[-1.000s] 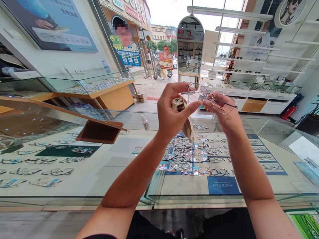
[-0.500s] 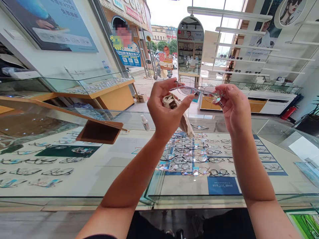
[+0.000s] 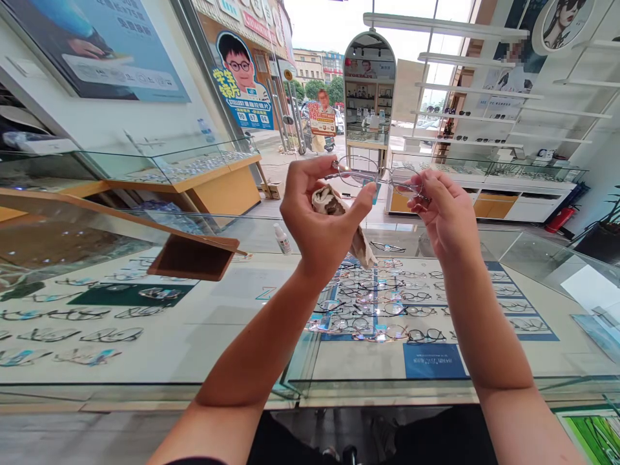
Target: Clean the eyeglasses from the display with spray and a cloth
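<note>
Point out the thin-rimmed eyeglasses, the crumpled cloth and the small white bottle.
Thin-rimmed eyeglasses (image 3: pixel 359 171): head view, lens on the picture's left.
Crumpled cloth (image 3: pixel 329 199): head view, bunched upper end.
Small white bottle (image 3: pixel 283 240): head view, body.

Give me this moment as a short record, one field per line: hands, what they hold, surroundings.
Left hand: bunched cloth in grip, fingers at one end of the glasses
Right hand: fingertips at the other end
Glasses: raised above the glass counter
Left of hands: small white bottle
Below: rows of eyeglass frames
Beyond: arched mirror
</note>
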The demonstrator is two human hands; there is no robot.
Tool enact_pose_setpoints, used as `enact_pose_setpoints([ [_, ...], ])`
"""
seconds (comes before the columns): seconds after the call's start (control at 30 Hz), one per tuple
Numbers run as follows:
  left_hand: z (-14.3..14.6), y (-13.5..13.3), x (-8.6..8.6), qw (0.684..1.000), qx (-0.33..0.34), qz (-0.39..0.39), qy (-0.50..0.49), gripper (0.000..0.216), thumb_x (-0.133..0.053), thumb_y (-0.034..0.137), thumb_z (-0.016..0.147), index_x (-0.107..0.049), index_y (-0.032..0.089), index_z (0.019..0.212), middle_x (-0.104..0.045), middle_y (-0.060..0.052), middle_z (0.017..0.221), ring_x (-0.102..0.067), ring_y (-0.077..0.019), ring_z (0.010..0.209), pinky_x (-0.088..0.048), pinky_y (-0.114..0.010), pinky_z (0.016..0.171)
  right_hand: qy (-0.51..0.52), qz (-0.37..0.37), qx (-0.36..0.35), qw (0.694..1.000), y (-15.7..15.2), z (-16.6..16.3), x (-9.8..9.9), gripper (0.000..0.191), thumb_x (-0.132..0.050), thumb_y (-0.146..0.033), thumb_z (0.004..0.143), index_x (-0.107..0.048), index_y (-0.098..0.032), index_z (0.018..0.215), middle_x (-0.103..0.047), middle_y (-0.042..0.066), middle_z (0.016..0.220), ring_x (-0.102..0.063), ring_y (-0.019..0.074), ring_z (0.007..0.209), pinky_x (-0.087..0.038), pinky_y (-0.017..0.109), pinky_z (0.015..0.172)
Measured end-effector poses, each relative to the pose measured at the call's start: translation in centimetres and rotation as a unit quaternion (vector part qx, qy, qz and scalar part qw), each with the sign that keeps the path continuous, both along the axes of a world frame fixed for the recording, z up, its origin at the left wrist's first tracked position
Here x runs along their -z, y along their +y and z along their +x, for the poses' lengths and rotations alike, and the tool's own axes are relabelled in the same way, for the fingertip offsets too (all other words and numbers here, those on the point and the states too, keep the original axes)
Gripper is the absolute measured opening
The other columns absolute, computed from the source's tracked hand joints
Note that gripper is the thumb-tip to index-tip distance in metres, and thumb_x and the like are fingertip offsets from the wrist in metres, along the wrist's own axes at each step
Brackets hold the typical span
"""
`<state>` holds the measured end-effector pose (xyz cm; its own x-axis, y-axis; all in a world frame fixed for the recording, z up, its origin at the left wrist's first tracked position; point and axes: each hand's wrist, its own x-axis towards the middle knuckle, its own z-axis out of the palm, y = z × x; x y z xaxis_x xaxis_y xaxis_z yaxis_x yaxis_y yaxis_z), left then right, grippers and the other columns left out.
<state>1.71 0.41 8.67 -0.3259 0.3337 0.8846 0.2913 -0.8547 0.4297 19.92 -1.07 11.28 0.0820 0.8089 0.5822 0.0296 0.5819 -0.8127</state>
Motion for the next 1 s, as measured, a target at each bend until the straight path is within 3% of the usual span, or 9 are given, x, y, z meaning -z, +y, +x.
enact_pose_setpoints([
  [0.17, 0.0, 0.2, -0.3, 0.999, 0.042, -0.011, -0.003, 0.049, -0.088, 0.050, 0.079, -0.063, 0.032, 0.117, -0.073, -0.005, 0.113, -0.071, -0.0284, 0.114, -0.057, -0.046, 0.097, 0.026, 0.016, 0.012, 0.999, -0.3, -0.1, -0.1, 0.028, -0.070, -0.056, 0.088, -0.069, -0.028, 0.089, -0.074, 0.002, 0.099, -0.064, 0.0136, 0.077, -0.054, 0.034, 0.072],
  [0.53, -0.2, 0.7, -0.4, 0.999, 0.033, -0.025, 0.015, 0.048, -0.083, 0.058, 0.084, -0.063, 0.034, 0.120, -0.076, -0.005, 0.113, -0.076, -0.0304, 0.113, -0.063, -0.046, 0.088, 0.012, 0.017, 0.020, 1.000, -1.0, -0.2, -0.4, 0.031, -0.070, -0.059, 0.088, -0.070, -0.029, 0.094, -0.074, 0.002, 0.099, -0.063, 0.0143, 0.077, -0.054, 0.035, 0.072],
  [0.73, -0.3, 0.9, -0.3, 0.990, 0.119, -0.075, -0.024, 0.057, -0.084, 0.063, 0.080, -0.063, 0.033, 0.124, -0.076, -0.007, 0.116, -0.074, -0.0289, 0.115, -0.063, -0.041, 0.085, 0.015, 0.017, 0.001, 1.000, -0.7, -0.1, -0.4, 0.046, -0.060, -0.072, 0.090, -0.072, -0.028, 0.097, -0.075, 0.005, 0.105, -0.069, 0.0175, 0.087, -0.055, 0.036, 0.074],
  [0.87, -0.8, 1.2, -0.4, 0.953, 0.238, -0.185, -0.041, 0.057, -0.081, 0.066, 0.081, -0.067, 0.029, 0.121, -0.077, -0.007, 0.108, -0.075, -0.0204, 0.088, -0.058, -0.031, 0.063, -0.011, 0.053, -0.010, 0.998, -1.1, 0.0, -0.4, 0.035, -0.063, -0.060, 0.091, -0.077, -0.031, 0.106, -0.076, 0.003, 0.112, -0.071, 0.0216, 0.101, -0.057, 0.040, 0.083],
  [1.0, -1.0, 0.7, -1.1, 0.867, 0.387, -0.313, 0.014, 0.054, -0.077, 0.071, 0.081, -0.073, 0.024, 0.108, -0.076, -0.009, 0.105, -0.064, -0.0129, 0.062, -0.043, -0.027, 0.045, -0.090, 0.130, 0.007, 0.987, -2.2, -0.3, -0.5, 0.030, -0.076, -0.046, 0.086, -0.079, -0.038, 0.115, -0.074, 0.000, 0.125, -0.065, 0.0273, 0.123, -0.056, 0.046, 0.096],
])
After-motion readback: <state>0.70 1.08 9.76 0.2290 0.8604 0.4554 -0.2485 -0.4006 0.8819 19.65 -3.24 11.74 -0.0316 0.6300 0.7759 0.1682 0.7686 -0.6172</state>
